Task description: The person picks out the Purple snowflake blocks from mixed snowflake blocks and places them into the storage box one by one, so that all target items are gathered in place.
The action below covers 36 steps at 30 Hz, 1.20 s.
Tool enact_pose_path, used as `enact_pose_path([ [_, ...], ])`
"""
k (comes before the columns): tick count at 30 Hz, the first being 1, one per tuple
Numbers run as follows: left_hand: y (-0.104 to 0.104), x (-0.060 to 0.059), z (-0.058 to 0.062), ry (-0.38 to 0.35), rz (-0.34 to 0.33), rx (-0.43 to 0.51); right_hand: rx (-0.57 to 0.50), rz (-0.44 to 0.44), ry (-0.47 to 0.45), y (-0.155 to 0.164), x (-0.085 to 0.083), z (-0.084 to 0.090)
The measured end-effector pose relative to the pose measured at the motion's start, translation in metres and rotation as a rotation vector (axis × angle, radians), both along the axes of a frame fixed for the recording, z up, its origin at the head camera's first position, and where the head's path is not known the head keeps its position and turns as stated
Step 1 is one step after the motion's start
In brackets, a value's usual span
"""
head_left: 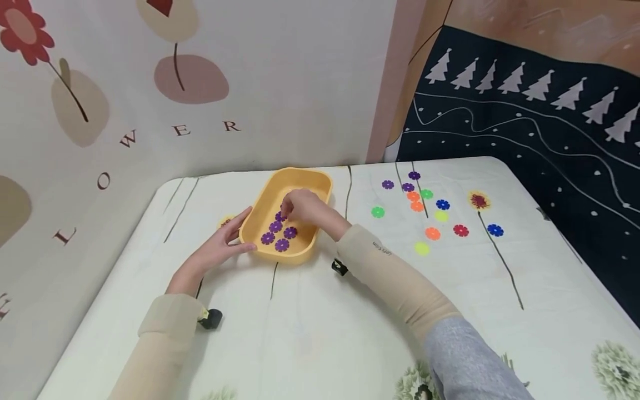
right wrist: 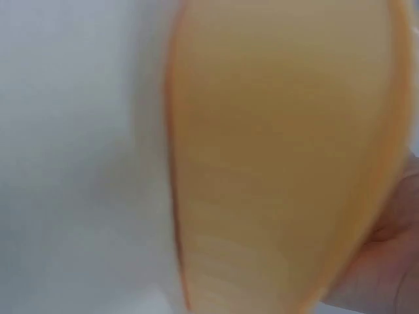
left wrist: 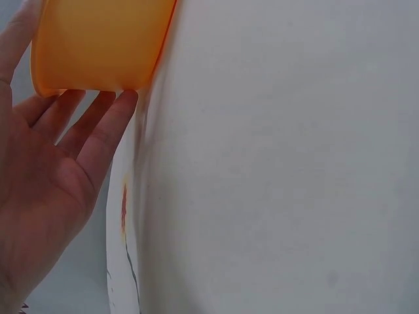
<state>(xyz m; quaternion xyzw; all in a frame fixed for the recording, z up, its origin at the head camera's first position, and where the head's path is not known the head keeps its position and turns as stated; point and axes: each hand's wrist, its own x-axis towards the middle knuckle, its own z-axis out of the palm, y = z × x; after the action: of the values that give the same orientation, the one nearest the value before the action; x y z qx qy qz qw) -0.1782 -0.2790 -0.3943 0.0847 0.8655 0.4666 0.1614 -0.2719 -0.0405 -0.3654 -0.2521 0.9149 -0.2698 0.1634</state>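
I see my left hand (head_left: pixel 217 250) flat against the near-left side of the yellow tray (head_left: pixel 265 208), fingers straight. My right hand (head_left: pixel 305 206) is inside the tray, fingertips down at a purple flower (head_left: pixel 281 216); I cannot tell if they pinch it. 4 more purple flowers (head_left: pixel 275 226) lie in the tray. Other colored flowers (head_left: pixel 433 233) lie right of the tray.

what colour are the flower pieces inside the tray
Purple: the flower pieces lying in the yellow tray are all purple, clearest in the head view.
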Motion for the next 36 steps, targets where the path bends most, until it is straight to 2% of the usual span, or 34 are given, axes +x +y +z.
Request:
enact_pose_path([
  [6,0.001,0.001,0.0,0.006,-0.003,-0.01,-0.233,-0.081,0.029,0.026,-0.013,0.016],
  [11,0.001,0.002,0.0,0.005,0.001,-0.01,-0.379,-0.224,0.071,0.059,-0.028,0.022],
  [15,0.001,0.001,0.001,0.002,0.005,-0.017,-0.433,-0.366,0.063,0.092,-0.042,0.021],
  [21,0.001,0.002,0.001,0.001,0.003,-0.013,-0.458,-0.58,0.063,0.139,-0.06,0.007],
  [26,0.0,0.002,0.001,-0.004,0.001,-0.008,-0.471,-0.711,0.07,0.17,-0.068,-0.012],
  [29,0.0,0.002,0.001,-0.005,0.002,-0.006,-0.459,-0.78,0.033,0.183,-0.07,-0.022],
  [32,0.0,0.002,0.0,0.0,0.002,-0.002,-0.421,-0.831,-0.018,0.19,-0.07,-0.029],
  [36,0.001,0.002,0.0,0.006,0.003,-0.003,-0.336,-0.837,-0.078,0.197,-0.069,-0.036],
])
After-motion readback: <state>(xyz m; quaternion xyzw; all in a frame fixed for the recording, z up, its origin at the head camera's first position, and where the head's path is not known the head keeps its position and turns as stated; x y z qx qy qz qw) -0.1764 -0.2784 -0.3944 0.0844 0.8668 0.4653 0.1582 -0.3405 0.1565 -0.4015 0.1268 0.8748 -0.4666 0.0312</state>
